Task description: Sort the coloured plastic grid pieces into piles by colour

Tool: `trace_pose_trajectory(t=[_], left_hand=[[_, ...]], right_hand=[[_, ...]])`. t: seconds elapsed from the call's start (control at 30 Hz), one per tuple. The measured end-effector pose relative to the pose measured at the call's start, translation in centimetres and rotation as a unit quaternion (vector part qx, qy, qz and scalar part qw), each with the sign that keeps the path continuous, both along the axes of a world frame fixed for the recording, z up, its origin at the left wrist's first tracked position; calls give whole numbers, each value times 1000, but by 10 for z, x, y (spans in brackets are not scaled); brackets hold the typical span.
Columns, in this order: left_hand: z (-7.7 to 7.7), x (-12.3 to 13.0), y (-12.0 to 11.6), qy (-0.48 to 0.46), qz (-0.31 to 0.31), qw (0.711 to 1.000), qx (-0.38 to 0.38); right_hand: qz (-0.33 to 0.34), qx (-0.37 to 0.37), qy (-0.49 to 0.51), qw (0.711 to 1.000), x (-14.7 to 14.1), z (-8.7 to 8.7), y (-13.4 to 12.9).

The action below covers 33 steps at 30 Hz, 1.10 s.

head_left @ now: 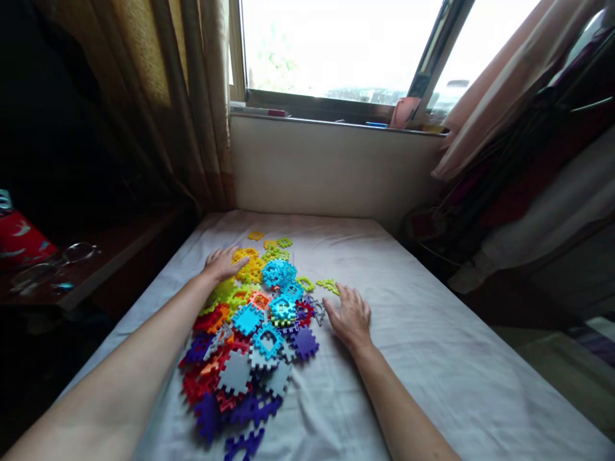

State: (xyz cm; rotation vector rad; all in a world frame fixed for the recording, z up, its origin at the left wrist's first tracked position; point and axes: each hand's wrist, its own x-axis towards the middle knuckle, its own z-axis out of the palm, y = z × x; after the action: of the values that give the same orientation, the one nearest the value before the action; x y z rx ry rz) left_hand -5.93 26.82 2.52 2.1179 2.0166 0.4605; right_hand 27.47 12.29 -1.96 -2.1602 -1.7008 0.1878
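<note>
A heap of interlocking plastic pieces in several colours lies on the bed-like surface covered with a pale sheet (413,320). My left hand (225,264) rests at the heap's upper left, fingers apart, beside yellow pieces (250,266). To the right of the heap, my right hand (352,315) lies with its fingers spread, its fingertips near a yellow-green piece (327,285) and a grey piece (318,310). Blue pieces (278,273) sit on top in the middle. Grey (235,372), red and purple pieces (305,344) make up the nearer part.
A window ledge (331,121) runs behind, with a pink cup (404,113) on it. Brown curtains (192,96) hang at the left. Glasses (79,253) and a red item (22,240) are on a dark table. Clothes (552,186) hang at the right.
</note>
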Motion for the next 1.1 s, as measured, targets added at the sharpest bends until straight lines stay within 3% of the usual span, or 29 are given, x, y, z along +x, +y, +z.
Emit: trace_pose_trajectory(t=[0.1, 0.23, 0.43, 0.57, 0.7, 0.77, 0.9, 1.0, 1.1], left_hand=[[-7, 10, 15, 18, 2, 999, -33], [-9, 12, -3, 13, -56, 996, -67], [7, -6, -87, -23, -107, 990, -87], [12, -21, -147, -52, -117, 991, -43], [-2, -28, -205, -9, -49, 999, -9], [-14, -23, -233, 18, -49, 998, -24], [-31, 5, -266, 29, -92, 995, 24], [-32, 28, -262, 11, -50, 995, 80], [-29, 39, -254, -6, 3, 993, 121]], right_hand=[[28, -6, -5, 1000, -2, -5, 0], [73, 30, -18, 997, 0, -8, -2], [167, 67, 11, 984, -11, -6, -8], [209, 41, 46, 976, -28, 2, -34], [268, 11, 44, 962, -46, 6, -76], [288, 14, 34, 957, -58, 6, -88], [248, 65, 40, 966, -89, 9, -79], [157, 73, 60, 983, -102, 14, -59], [109, 114, 88, 984, -93, 16, -52]])
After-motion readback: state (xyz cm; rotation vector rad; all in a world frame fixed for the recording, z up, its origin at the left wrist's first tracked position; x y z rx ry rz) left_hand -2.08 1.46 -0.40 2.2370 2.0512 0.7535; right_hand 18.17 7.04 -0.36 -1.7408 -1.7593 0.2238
